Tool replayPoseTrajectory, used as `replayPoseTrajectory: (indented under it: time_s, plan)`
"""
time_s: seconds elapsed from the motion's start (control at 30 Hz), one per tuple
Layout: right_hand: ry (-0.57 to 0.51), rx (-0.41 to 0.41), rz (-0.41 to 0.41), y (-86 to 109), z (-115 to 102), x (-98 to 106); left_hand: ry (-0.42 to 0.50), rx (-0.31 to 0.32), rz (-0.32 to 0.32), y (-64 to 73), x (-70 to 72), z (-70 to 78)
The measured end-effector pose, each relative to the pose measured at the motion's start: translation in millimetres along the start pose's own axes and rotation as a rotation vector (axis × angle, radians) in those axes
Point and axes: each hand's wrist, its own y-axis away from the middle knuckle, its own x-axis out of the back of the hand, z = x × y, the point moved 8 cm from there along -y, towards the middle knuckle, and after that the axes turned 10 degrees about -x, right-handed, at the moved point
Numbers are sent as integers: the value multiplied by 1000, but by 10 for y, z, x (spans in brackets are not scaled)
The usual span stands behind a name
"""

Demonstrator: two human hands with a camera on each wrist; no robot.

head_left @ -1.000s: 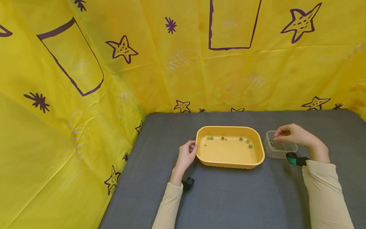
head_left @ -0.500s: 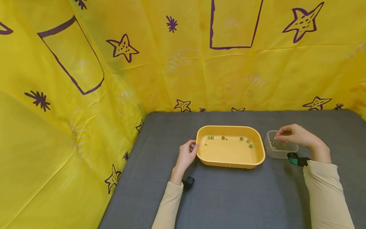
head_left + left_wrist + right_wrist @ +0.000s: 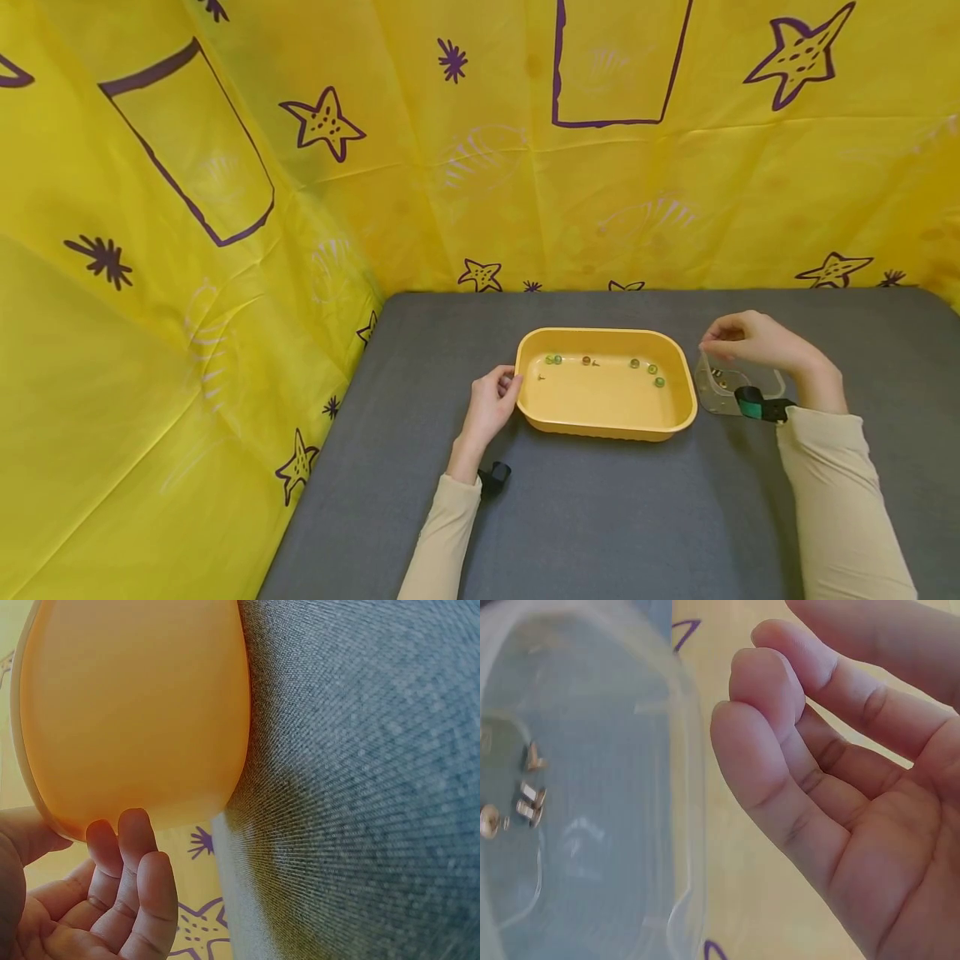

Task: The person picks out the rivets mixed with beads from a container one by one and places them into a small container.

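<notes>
My left hand (image 3: pixel 492 404) holds the left end of a yellow plastic tub (image 3: pixel 600 408). In the left wrist view its thumb is at the rim, with fingers against the outer wall. The tub contains several glass marbles (image 3: pixel 659 382), mostly greenish, and two tiny tack-like pieces (image 3: pixel 541 378). My right hand (image 3: pixel 765 342) is above the left rim of a clear plastic container (image 3: pixel 716 406), fingers bent and tips drawn together. Whether something small sits between those tips is hidden. Small gold-coloured metal pieces (image 3: pixel 531 804), resembling thumbtacks, lie in the container.
Both containers stand side by side on a grey cloth-covered table (image 3: pixel 600 517). Yellow fabric (image 3: pixel 420 208) with purple starfish drawings hangs behind the table and along its left side. A black and green wrist strap (image 3: pixel 753 404) hangs in front of the clear container.
My right hand has come up out of the clear container and shifted left toward the tub. The left hand keeps its hold on the tub, and the marbles have stayed put.
</notes>
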Motion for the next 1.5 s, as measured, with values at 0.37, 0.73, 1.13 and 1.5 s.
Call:
replayPoseTrajectory:
  time_s: [0.37,0.73,1.13,1.5]
  plan:
    - [-11,48,-35,-171,-294,-104,-1,-1,-2,-7,1,3]
    - [-13,109,-95,-346,-623,-323,-8,3,-3,-6,3,7]
    - [-79,190,-181,-560,-796,-656,-4,12,-11,5,-2,-2]
    - [-86,202,-250,-708,-867,-915,-12,17,-12,6,-8,-7]
